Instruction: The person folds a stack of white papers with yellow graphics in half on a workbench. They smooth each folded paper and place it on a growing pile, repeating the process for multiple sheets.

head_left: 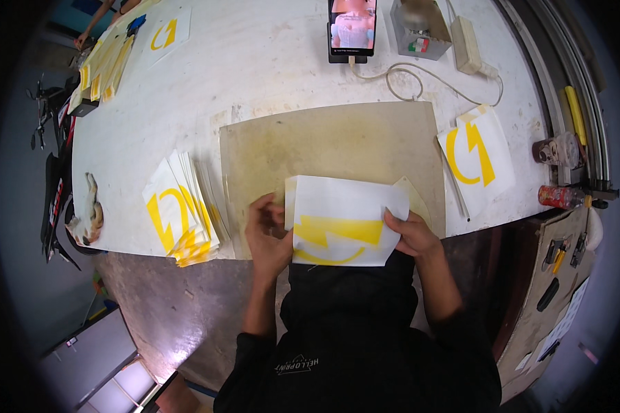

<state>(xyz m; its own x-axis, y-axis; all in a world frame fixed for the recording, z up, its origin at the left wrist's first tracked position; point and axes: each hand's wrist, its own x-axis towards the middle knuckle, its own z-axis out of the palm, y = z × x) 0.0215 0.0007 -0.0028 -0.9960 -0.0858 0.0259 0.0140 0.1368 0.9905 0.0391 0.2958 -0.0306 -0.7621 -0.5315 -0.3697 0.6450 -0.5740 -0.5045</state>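
I hold a white sheet (pixel 348 201) with a yellow print at the near edge of the table. My right hand (pixel 417 235) grips its right edge, thumb on top and the other fingers mostly hidden beneath. At the left edge is my left hand (pixel 267 233), fingers curled and slightly blurred, the thumb against the sheet's border. A narrow beige strip runs along that side. Under the sheet lies a brownish board (pixel 324 138), and a pale corner of another piece (pixel 412 195) sticks out near my right hand.
A stack of printed white sheets (pixel 179 206) lies left, beside a cat (pixel 91 215). More sheets (pixel 477 155) lie right. A phone (pixel 352 27), metal box (pixel 421 27) and cabled power strip (pixel 466 45) stand at the back. Another person's hand (pixel 83 40) shows far left.
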